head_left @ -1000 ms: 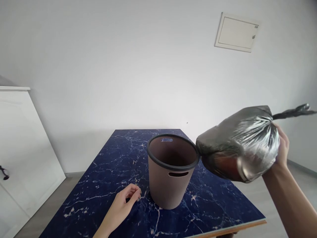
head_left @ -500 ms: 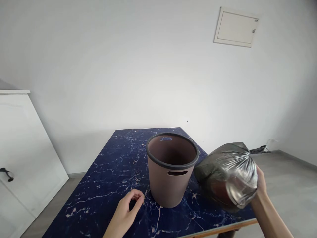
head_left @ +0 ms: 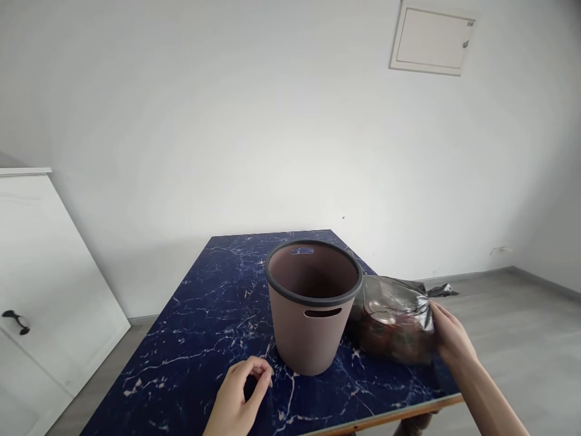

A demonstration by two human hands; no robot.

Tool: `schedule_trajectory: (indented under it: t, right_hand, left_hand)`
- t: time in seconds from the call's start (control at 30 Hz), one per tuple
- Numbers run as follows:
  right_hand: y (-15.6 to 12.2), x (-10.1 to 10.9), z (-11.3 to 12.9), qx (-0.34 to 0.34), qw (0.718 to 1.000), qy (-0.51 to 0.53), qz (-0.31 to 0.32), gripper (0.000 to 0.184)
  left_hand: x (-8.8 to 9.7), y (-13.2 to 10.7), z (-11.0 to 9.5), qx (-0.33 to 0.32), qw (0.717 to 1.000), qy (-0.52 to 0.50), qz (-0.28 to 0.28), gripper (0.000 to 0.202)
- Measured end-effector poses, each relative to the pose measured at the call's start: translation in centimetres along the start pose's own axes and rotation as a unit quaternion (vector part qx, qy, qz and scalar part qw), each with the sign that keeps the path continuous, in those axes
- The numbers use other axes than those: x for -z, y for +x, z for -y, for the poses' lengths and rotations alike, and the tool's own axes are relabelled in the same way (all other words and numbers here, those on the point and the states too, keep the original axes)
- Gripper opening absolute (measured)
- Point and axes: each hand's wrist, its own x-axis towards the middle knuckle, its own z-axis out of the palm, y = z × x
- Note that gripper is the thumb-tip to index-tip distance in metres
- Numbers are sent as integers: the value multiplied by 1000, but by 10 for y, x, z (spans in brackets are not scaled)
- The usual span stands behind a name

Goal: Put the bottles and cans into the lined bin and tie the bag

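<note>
A brown trash can (head_left: pixel 308 339) with a dark rim and a slot handle stands upright on the blue marbled table (head_left: pixel 218 303). It looks empty inside. My left hand (head_left: pixel 242 387) rests low at the front left of the can, apart from it, its fingers curled and the thumb near the fingertips, nothing visible in them. To the right of the can sits a full, dark, see-through garbage bag (head_left: pixel 394 330) with reddish contents and a gathered top pointing right. My right hand (head_left: pixel 451 333) grips its right side; the fingertips are partly hidden by the bag.
A white cabinet (head_left: pixel 49 290) with a black handle stands at the left. Behind the table is a pale wall (head_left: pixel 281 121) with a white panel door (head_left: pixel 433 37) high on the right. The table's wooden front edge (head_left: pixel 385 418) runs near the bottom, with grey floor (head_left: pixel 531 345) beyond.
My right hand has brought the garbage bag down and left onto the table beside the trash can. My left hand keeps nearly the same place and shape.
</note>
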Motion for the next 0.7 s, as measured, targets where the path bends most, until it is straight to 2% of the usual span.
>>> schedule_trajectory:
  t: [0.07,0.13,0.23,0.3,0.43,0.53,0.6,0.7]
  right_hand:
    - [-7,12,3,-20,1000,-11,5,53]
    - [-21,23,6,0,999,-41,-14,67]
    - [-56,32,11,85,987,-120,-72,73]
    - [-84,29,15,147,971,-164,-92,69]
    - [-129,4,32,244,930,-270,-44,50]
    - [-142,-20,51,338,896,-288,10,34]
    - [-136,-38,65,390,870,-294,66,25]
    - [-103,-73,87,435,823,-333,150,21]
  left_hand:
    - [0,0,0,9,1000,-7,6,44]
    - [-1,1,-1,17,1000,-10,13,46]
    - [-2,3,-1,22,1000,-10,11,50]
    - [-3,4,-1,23,1000,-7,8,53]
    - [-2,4,-3,18,1000,8,-1,55]
    - [-2,4,-4,18,1000,14,-2,55]
    - [-2,4,-3,16,1000,15,-4,54]
    - [-3,4,-2,9,1000,20,-14,49]
